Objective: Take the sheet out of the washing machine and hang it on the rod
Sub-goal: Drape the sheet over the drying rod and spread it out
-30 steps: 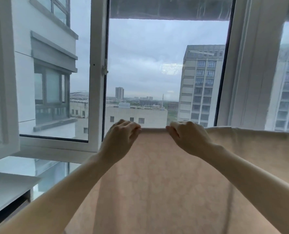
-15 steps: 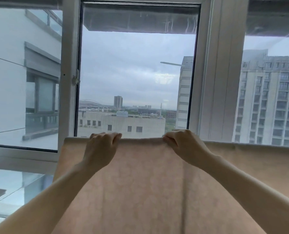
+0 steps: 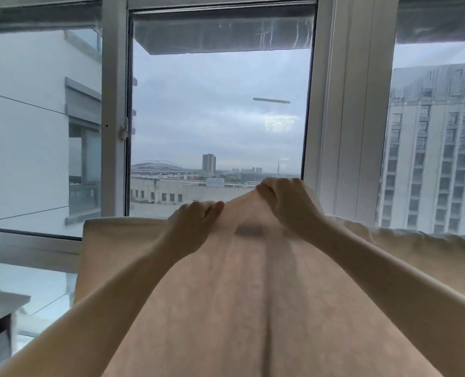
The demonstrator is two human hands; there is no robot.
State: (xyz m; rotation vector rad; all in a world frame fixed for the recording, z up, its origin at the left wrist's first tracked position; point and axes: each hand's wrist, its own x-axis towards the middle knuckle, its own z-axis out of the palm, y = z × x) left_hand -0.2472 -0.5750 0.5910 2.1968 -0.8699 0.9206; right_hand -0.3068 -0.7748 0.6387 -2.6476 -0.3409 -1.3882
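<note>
A beige sheet [image 3: 225, 308] hangs spread across the lower half of the view, in front of the window. Its top fold runs level from left to right, and the rod under it is hidden. My left hand [image 3: 190, 227] pinches the cloth near the fold, and my right hand [image 3: 288, 205] grips it a little higher and to the right. Between the two hands the cloth is lifted into a peak above the rest of the fold. A dark blurred patch shows on the cloth just below the peak.
A white window frame [image 3: 342, 118] stands directly behind the sheet, with an open casement [image 3: 114, 118] to the left. A low ledge or counter [image 3: 0, 306] sits at the lower left. Tall buildings show outside through the glass.
My hands have come closer together and pulled the cloth up into a peak above the level fold. The view has shifted, so the sheet fills more of the frame.
</note>
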